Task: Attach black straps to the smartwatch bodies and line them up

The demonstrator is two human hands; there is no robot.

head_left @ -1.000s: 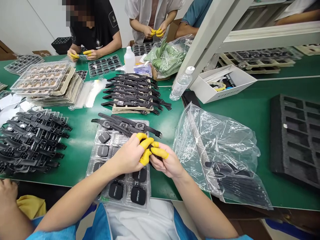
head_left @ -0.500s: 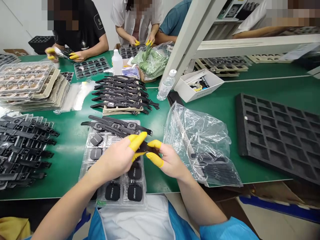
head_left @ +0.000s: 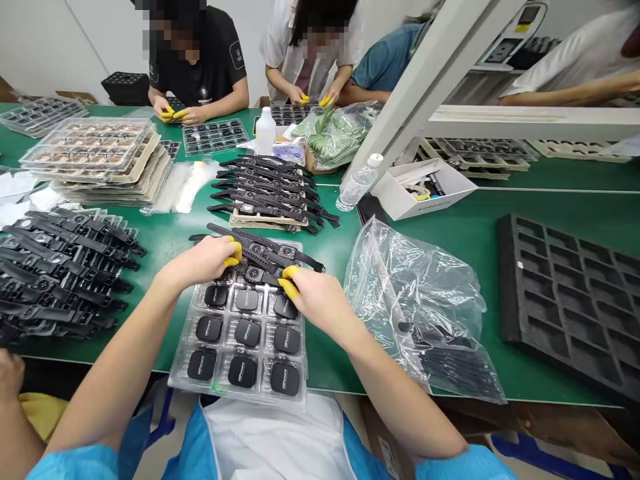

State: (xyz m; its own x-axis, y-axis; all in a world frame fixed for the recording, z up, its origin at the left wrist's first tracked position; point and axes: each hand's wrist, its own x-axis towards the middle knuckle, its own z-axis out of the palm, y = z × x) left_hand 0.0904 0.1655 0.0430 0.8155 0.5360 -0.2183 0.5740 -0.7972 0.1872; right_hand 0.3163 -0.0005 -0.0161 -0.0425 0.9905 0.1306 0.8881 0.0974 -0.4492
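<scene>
A black smartwatch (head_left: 255,274) lies face down between my hands, across the far part of a clear plastic tray (head_left: 176,381). Yellow finger cots cover my fingertips. My left hand (head_left: 203,261) pinches the watch's left strap end. On the other side, my right hand (head_left: 320,298) has its thumb and finger closed on the right strap. Just beyond, more watches (head_left: 287,251) with straps stretched out lie at the tray's far end. Nearer to me, several black square watch cases (head_left: 243,371) without visible straps sit in the tray's compartments.
A pile of strapped watches (head_left: 60,267) is at left; another stack (head_left: 270,190) stands ahead. To the right are a clear plastic bag (head_left: 415,267) with black straps, a black foam tray (head_left: 575,307), a bottle (head_left: 359,183) and a white box (head_left: 425,190). Co-workers sit opposite.
My hands have moved apart and forward from over the tray's middle, bringing the watch down flat among the others at the far end. My view has shifted left.
</scene>
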